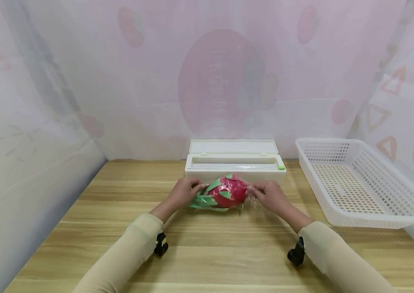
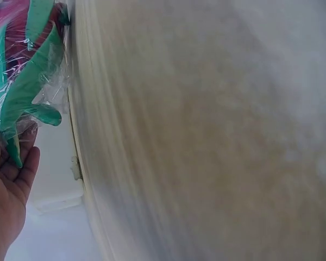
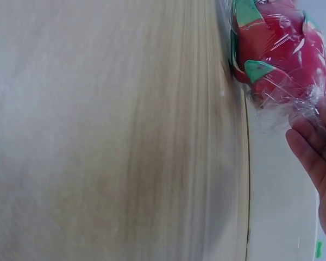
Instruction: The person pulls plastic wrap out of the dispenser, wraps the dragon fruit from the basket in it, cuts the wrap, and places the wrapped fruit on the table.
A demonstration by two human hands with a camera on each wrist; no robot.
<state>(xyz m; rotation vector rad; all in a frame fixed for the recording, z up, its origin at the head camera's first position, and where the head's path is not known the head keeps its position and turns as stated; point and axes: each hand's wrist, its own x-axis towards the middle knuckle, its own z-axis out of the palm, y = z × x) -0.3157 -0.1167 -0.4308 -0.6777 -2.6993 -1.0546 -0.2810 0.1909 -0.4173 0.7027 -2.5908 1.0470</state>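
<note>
Both grips pinch the film around the dragon fruit, left hand and right hand at opposite ends.
It rests on the bench just before the wrap dispenser; uneven pulling could tear the thin film or roll the fruit.

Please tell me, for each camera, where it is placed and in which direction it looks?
Head: worn on the head, looking forward and down at the table; both forearms, left hand and right hand show.
Left wrist: at the left wrist, looking along the tabletop; palm and fingers show.
Right wrist: at the right wrist, likewise; fingers show.
All share the film-wrapped dragon fruit and white dispenser box.
</note>
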